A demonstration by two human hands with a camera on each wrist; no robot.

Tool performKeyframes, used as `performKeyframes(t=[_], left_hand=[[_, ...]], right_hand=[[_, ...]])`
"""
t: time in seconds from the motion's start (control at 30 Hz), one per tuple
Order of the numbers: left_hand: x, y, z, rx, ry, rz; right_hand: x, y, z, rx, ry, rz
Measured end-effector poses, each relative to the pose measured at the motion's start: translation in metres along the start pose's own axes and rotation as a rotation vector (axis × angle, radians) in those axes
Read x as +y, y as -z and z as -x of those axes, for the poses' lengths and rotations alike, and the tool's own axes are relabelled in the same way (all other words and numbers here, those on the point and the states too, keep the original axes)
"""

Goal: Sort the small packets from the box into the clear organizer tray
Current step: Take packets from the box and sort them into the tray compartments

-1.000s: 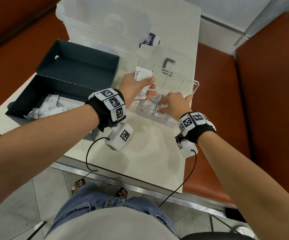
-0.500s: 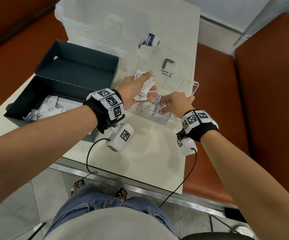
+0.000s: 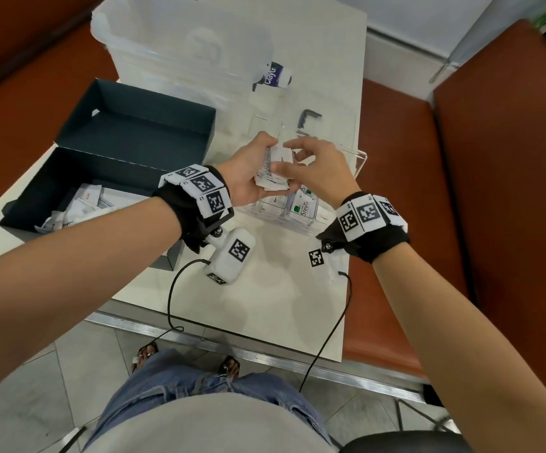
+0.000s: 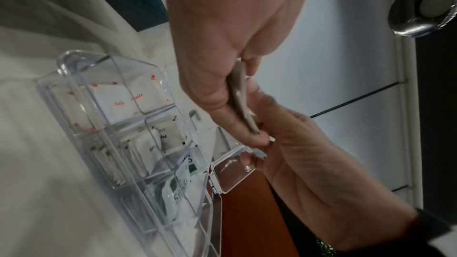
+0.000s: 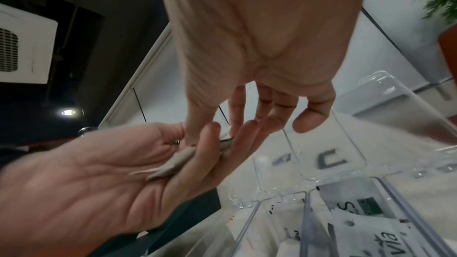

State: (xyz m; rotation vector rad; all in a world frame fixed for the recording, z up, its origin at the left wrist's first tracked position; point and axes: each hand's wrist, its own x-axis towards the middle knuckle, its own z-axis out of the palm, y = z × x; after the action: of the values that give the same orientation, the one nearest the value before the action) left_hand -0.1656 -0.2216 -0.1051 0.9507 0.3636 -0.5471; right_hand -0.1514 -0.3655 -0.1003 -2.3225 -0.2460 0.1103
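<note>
My left hand [image 3: 262, 168] is raised over the clear organizer tray [image 3: 266, 213] and grips a small stack of white packets [image 3: 270, 181]. My right hand [image 3: 283, 155] meets it from the right, and its thumb and forefinger pinch the top packet [image 3: 281, 157]. In the left wrist view the packets [image 4: 241, 97] show edge-on between both hands. The tray's compartments [image 4: 138, 136] hold sorted packets, one marked Stevia [image 3: 303, 206]. Its clear lid [image 3: 358, 160] stands open. The dark box [image 3: 124, 132] at left holds more loose packets [image 3: 82, 204].
A large translucent bin [image 3: 167, 44] stands at the back of the white table [image 3: 281, 289]. A white and purple bottle [image 3: 276, 75] and a grey hex key [image 3: 309, 117] lie beyond the tray. Brown benches [image 3: 500, 191] flank the table.
My right hand has lifted out of the tray and moved left onto the packets. My left hand has drawn the stack nearer, above the tray's left end.
</note>
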Motion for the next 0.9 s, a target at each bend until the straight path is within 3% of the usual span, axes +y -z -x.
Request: performKeyframes(t=[0.17,0.33,0.47,0.67,0.9], left_hand=[[0.005,0.002,0.002,-0.033,-0.029,-0.057],[0.009,0.005,0.001,-0.022,-0.122,-0.162],[0.014,0.014,0.002,0.007,-0.228,-0.233],[0.024,0.030,0.007,-0.030,-0.229,-0.228],[0.038,0.041,0.014,0.012,-0.286,-0.224]], right_hand=[[0.002,0.007,-0.007,0.094,-0.066,-0.148],[-0.004,0.012,-0.013,0.055,-0.117,-0.197],[-0.012,0.013,-0.014,0.033,-0.065,-0.178],[-0.019,0.011,-0.015,0.118,-0.190,-0.346],[-0.031,0.003,-0.013,0.045,-0.261,-0.586]])
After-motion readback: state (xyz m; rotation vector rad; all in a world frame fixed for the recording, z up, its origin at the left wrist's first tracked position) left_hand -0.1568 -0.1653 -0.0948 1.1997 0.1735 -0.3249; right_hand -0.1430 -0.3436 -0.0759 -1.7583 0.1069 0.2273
